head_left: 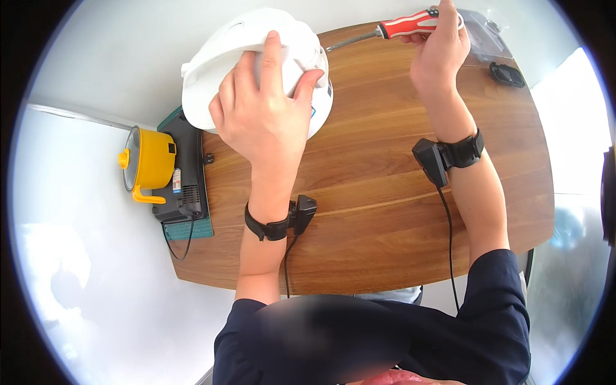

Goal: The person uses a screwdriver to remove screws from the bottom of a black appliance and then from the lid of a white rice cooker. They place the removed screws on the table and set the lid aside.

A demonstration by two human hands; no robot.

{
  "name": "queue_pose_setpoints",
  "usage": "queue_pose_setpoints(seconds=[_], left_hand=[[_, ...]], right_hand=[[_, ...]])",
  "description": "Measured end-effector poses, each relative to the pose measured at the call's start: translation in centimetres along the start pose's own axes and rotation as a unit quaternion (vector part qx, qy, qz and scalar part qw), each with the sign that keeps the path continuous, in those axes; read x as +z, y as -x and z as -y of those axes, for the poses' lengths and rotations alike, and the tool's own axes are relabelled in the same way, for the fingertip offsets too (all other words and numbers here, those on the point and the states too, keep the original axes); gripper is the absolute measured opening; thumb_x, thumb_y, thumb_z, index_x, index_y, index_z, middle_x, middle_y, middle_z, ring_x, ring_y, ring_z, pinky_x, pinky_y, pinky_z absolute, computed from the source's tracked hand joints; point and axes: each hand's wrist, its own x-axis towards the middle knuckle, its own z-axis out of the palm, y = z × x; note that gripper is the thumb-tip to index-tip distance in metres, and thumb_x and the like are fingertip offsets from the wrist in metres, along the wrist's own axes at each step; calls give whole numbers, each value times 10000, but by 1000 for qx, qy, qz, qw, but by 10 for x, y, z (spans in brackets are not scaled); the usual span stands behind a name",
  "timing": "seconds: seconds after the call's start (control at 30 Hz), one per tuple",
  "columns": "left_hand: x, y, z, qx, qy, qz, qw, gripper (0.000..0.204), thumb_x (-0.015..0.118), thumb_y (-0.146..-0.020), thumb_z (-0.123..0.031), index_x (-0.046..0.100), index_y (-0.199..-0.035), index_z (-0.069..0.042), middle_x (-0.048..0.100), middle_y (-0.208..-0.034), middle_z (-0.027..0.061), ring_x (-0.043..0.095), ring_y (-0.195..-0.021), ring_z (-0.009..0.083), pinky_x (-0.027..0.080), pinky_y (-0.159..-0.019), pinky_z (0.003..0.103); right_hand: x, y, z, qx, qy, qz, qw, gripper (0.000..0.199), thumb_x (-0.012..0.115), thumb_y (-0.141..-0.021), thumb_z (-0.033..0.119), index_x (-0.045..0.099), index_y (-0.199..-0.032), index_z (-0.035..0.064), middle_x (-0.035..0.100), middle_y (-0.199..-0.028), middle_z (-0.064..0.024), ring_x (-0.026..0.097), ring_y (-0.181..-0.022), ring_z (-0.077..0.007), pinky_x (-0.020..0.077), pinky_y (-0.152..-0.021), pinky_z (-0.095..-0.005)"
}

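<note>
A white, rounded appliance with a carrying handle, which looks like a rice cooker (204,96), stands at the far edge of the table. Over its top lies my left hand (263,112), gripping it with the index finger stretched across the handle and the thumb against the right side. In my right hand (441,58) is a screwdriver (410,24) with a red and white handle, my fingers closed round the handle's rear end. Its metal shaft points left, and the tip is close beside the cooker's right side; whether they touch I cannot tell.
To the left, a yellow pot with a glass lid (154,154) sits on a dark flat device (186,154) over a green mat (200,228). A clear plastic bag (481,38) and a small black object (507,74) lie far right. Cables hang from both wrist straps.
</note>
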Motion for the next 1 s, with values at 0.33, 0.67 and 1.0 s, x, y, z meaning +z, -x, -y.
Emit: queue_pose_setpoints(seconds=[0.33,0.67,1.0], left_hand=[[-19,-4,11,18,98,64,993,444,843,-795,-241,672,-1194,-146,744,-1170,37,686,-1085,244,482,-933,415],[-16,-1,14,49,83,59,994,404,831,-815,-241,659,-1168,-145,715,-1223,75,661,-1126,266,453,-896,401],[-15,0,14,61,78,57,993,417,824,-818,-244,655,-1192,-171,701,-1227,96,644,-1139,282,441,-878,407]], right_hand=[[-6,-2,-18,27,-6,7,1000,310,581,-1050,333,506,-807,156,534,-629,30,510,-485,-89,401,-448,-247],[-2,0,-14,23,-37,16,999,279,570,-1056,324,536,-848,140,539,-663,24,524,-519,-96,413,-466,-253],[-3,3,-13,-7,-55,22,998,279,573,-1059,305,531,-835,142,506,-672,45,493,-541,-76,413,-492,-250]])
